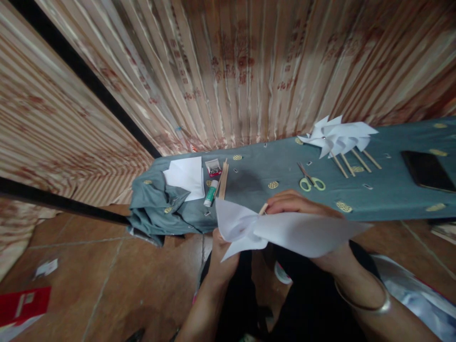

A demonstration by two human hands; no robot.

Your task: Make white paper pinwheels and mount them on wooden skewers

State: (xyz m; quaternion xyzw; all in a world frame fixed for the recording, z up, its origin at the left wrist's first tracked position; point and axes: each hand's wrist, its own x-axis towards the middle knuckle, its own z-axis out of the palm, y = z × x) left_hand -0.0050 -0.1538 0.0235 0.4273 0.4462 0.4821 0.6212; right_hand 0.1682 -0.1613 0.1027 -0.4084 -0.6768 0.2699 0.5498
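A white paper pinwheel (pixel 278 230) is held up between my hands, in front of the table edge. My left hand (pixel 221 247) is at its left side, closed on the paper, with most of its fingers hidden behind the blades. My right hand (pixel 297 203) is behind the large right blade, its fingers curled around a thin wooden stick (pixel 263 209). Only the stick's tip shows beside the pinwheel's middle. The blade covers part of my right palm.
On the cloth-covered table (pixel 249 190) are paper sheets (pixel 187 173), a box of pins (pixel 213 167), a glue stick (pixel 211 194), wooden sticks (pixel 223 179), scissors (pixel 311 180), several pinwheels (pixel 342 135) and a black phone (pixel 427 170). A curtain (pixel 235 71) hangs behind.
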